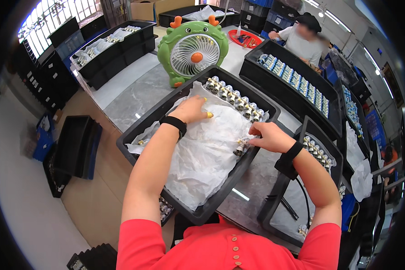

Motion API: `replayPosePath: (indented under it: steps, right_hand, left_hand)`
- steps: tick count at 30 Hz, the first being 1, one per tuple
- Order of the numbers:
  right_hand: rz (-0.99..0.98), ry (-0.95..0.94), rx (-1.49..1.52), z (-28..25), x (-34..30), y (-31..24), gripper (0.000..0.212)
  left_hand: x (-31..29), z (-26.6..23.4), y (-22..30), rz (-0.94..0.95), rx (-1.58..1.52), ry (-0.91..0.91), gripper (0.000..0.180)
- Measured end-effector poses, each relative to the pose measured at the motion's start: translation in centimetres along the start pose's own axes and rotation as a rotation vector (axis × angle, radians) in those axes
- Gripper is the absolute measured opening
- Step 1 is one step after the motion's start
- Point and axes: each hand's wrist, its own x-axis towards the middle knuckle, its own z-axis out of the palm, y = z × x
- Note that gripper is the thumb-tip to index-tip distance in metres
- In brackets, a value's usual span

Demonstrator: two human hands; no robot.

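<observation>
A black tray lined with crumpled white paper lies in front of me. My left hand rests on the paper with its fingers spread, yellow covers on two fingertips. Along the tray's far right side stands a row of several small bulb-like parts with clear tops and dark and gold bases. At the right wall my right hand is closed in a pinch on one small bulb-like part; the fingers partly hide it. More of the same show at the tray's left corner.
Beyond the tray stands a green cartoon-animal fan. A second black tray with similar parts lies at the right. Behind it, a deep black bin holds rows of blue-and-white parts. A person works at the far right.
</observation>
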Motion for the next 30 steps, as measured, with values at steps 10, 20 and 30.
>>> replayPosePath:
  steps: [10, 20, 30]
  right_hand:
    - [0.001, 0.233, 0.047, -1.7, -7.2, 0.6, 0.022]
    - [0.113, 0.227, 0.227, -1.3, -15.1, 2.1, 0.026]
    - [0.122, 0.186, 0.267, 0.3, -19.9, 2.1, 0.029]
  left_hand:
    - [0.1, 0.2, -0.5, 0.074, -0.029, 0.054, 0.045]
    - [2.2, -0.2, 0.3, -0.02, 0.132, 0.021, 0.044]
    - [3.0, 0.8, 2.1, -0.158, 0.28, -0.025, 0.063]
